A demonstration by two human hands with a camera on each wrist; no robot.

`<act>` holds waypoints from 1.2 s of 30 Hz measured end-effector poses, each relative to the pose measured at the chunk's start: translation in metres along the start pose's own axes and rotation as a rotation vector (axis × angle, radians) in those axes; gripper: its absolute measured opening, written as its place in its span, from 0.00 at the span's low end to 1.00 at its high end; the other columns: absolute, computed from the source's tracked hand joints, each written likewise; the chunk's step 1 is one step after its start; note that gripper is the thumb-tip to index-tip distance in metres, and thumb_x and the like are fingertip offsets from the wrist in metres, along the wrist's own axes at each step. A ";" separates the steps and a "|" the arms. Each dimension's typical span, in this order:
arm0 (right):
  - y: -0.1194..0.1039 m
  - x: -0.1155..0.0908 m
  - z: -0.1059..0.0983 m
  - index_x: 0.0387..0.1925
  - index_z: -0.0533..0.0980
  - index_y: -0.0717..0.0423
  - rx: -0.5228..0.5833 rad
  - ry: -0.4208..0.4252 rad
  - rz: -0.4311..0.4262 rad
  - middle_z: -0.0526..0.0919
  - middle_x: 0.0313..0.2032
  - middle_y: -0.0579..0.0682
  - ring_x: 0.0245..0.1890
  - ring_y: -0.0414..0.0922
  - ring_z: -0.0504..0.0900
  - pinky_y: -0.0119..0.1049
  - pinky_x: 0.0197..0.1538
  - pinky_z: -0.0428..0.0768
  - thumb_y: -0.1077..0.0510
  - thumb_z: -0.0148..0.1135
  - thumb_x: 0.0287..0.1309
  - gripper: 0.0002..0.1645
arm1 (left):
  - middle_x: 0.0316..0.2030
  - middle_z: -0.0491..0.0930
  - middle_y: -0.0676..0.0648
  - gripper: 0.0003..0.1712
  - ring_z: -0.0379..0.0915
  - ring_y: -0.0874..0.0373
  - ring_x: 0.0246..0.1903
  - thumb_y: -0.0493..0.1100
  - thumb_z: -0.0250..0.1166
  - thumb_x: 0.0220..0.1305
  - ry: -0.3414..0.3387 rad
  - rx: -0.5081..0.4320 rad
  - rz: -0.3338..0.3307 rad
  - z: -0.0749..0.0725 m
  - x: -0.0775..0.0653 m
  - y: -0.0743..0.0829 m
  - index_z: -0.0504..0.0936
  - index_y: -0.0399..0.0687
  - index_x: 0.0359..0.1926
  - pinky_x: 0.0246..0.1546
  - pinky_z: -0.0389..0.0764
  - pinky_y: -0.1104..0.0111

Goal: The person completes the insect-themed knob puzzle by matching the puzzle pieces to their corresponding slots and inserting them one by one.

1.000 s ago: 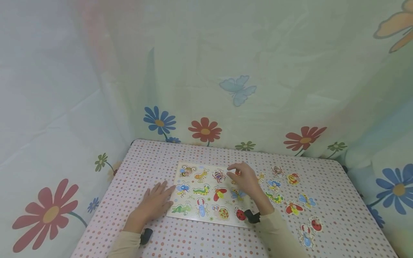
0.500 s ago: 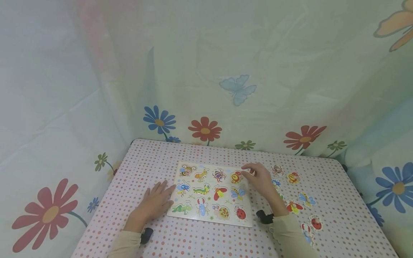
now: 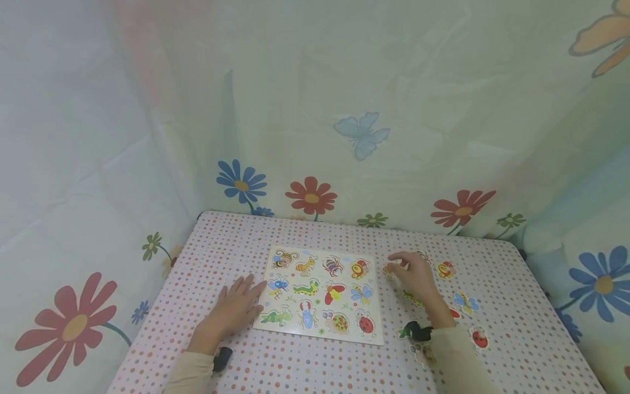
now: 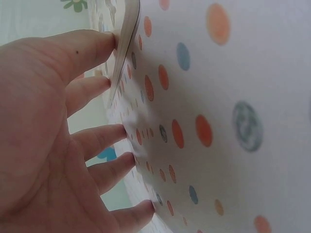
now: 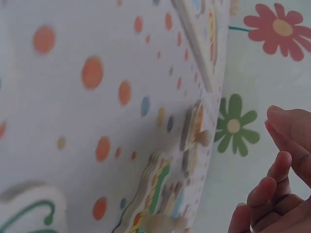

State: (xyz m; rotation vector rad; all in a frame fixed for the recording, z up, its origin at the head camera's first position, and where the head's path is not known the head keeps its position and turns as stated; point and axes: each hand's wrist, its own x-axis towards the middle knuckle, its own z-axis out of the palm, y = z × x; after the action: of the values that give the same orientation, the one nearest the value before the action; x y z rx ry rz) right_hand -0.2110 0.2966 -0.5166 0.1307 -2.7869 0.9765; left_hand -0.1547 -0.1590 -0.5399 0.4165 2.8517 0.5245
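My left hand (image 3: 235,309) lies with fingers spread on the table at the left edge of an insect puzzle board (image 3: 295,325). In the left wrist view its thumb (image 4: 95,47) and a fingertip touch the board's edge (image 4: 125,41). My right hand (image 3: 415,276) hovers over loose pieces right of the board, nearest to an orange insect piece (image 3: 392,270). Its fingers (image 5: 291,126) are bent and hold nothing in the right wrist view, apart from that piece with its small knob (image 5: 202,138). A caterpillar piece (image 3: 412,297) lies under the hand.
Further loose pieces lie to the right: a red-and-yellow one (image 3: 445,269), a blue-winged one (image 3: 466,302) and a ladybug (image 3: 479,339). A green piece (image 3: 407,330) is partly covered by the wrist camera (image 3: 420,331). A flowered curtain (image 3: 275,109) stands behind the dotted table (image 3: 295,366).
My right hand has moved right, from above the board's upper right corner to the loose pieces, uncovering that corner. The left hand stays in place.
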 end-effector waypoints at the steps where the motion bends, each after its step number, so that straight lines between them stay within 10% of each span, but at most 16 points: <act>1: 0.003 0.001 -0.001 0.47 0.83 0.62 -0.008 0.000 0.000 0.78 0.37 0.57 0.35 0.50 0.73 0.39 0.32 0.72 0.60 0.67 0.64 0.13 | 0.77 0.50 0.39 0.34 0.41 0.38 0.75 0.53 0.58 0.73 0.001 0.001 0.000 0.000 0.000 0.000 0.62 0.56 0.76 0.70 0.43 0.35; 36: 0.027 0.017 0.001 0.48 0.83 0.57 -0.047 -0.233 0.225 0.80 0.40 0.57 0.33 0.49 0.76 0.37 0.29 0.75 0.54 0.67 0.64 0.14 | 0.77 0.49 0.39 0.35 0.41 0.38 0.75 0.53 0.58 0.73 -0.002 -0.001 -0.003 0.002 0.002 -0.003 0.61 0.57 0.77 0.70 0.42 0.35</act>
State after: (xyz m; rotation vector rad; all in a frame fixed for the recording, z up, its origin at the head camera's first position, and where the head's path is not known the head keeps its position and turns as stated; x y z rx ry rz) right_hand -0.2319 0.3169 -0.5307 -0.0840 -3.0889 1.0010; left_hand -0.1567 -0.1599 -0.5432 0.4129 2.8494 0.5244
